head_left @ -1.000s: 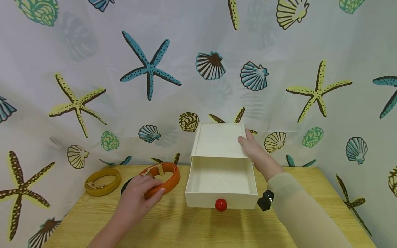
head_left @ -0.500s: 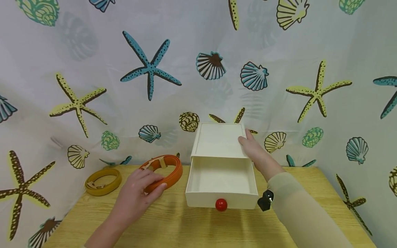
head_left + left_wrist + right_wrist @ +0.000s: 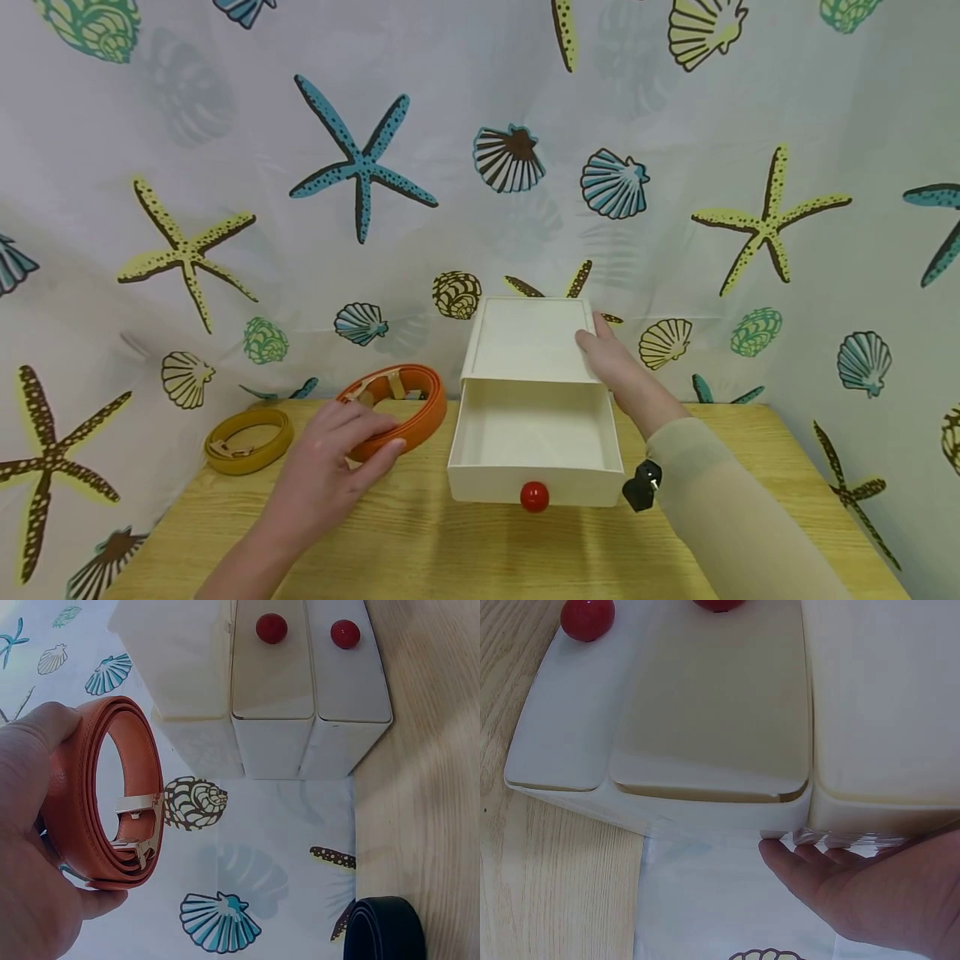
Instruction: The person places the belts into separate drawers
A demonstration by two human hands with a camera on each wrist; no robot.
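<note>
My left hand (image 3: pixel 326 462) holds an orange coiled belt (image 3: pixel 427 417) by its near side, raised above the table. In the left wrist view the thumb and fingers hold the belt's outer side, and its metal buckle (image 3: pixel 141 844) faces away from the palm. A white drawer box (image 3: pixel 532 333) stands to the right, its top drawer (image 3: pixel 487 483) pulled out towards me, with a red knob (image 3: pixel 535 497) on the front. My right hand (image 3: pixel 615 358) rests on the box's right edge, thumb on top. In the right wrist view its fingertips touch the side.
A mustard coiled belt (image 3: pixel 273 446) lies at the table's left. The left wrist view also shows a dark coiled belt (image 3: pixel 384 930) on the table (image 3: pixel 427 787). Two lower drawers, with red knobs, are shut. A patterned cloth (image 3: pixel 420 250) hangs behind.
My left hand has lifted the orange belt and carried it slightly right, closer to the drawer. My right hand and the box have stayed still.
</note>
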